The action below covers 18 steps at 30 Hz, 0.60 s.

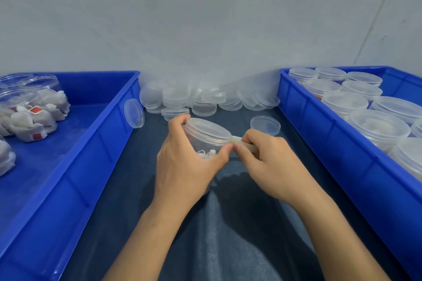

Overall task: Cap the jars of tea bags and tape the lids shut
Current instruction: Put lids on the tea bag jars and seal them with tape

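A person's left hand (182, 162) curls its thumb and fingers around a clear plastic jar (205, 141), thumb tip pressed to the jar's right side just under the lid (209, 129), which sits capped on top. The right hand (267, 162) pinches a pale roll of tape (242, 141) between thumb and forefinger, its end touching the lid's right edge, the two thumbs nearly meeting. White tea bags (206, 154) show through the jar wall between the left hand's fingers. The jar is held tilted above a dark blue cloth-covered table (141, 178), centre scene, between two blue plastic trays.

Just beyond the right hand, a single loose lid (265, 125) lies flat on the cloth. Farther back, a heap of spare clear lids (205, 98) is piled against the grey wall (205, 18), and one more lid (134, 113) leans on edge against the left tray (91, 143). That tray holds open jars of tea bags with red tags (27, 112) at its far left end. The right tray (331, 139) is packed with capped jars (379, 128) standing upright in rows.
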Tool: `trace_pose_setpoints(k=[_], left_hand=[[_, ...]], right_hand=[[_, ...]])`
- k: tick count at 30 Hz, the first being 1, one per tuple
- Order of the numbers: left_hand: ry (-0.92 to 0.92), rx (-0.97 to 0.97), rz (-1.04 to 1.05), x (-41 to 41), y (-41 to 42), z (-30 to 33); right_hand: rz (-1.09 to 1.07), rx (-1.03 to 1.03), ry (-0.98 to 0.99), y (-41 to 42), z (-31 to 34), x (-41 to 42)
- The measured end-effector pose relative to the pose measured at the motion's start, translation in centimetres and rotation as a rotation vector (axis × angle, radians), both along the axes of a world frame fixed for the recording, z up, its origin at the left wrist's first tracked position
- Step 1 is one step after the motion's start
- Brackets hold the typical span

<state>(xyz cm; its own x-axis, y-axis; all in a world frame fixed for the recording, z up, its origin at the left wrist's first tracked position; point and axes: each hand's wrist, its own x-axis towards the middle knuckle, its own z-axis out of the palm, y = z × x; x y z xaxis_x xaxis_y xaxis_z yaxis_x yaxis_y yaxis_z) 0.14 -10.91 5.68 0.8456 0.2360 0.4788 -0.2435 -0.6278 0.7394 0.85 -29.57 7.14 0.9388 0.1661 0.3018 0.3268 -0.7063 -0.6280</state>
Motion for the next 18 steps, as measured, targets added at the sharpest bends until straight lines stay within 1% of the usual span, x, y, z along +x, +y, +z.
trace_pose_setpoints(k=[7, 10, 14, 18], left_hand=[[0.056, -0.011, -0.010, 0.00, 0.07, -0.05], [0.048, 0.001, -0.010, -0.04, 0.20, 0.19], [0.003, -0.014, -0.020, -0.25, 0.22, 0.50], [-0.013, -0.030, -0.044, -0.36, -0.16, 0.47]], right_hand=[[-0.003, -0.017, -0.036, 0.32, -0.18, -0.05], [-0.003, -0.010, -0.033, 0.28, -0.17, -0.07], [0.015, 0.018, 0.064, 0.33, -0.01, -0.05], [0.024, -0.020, 0.109, 0.40, 0.06, -0.14]])
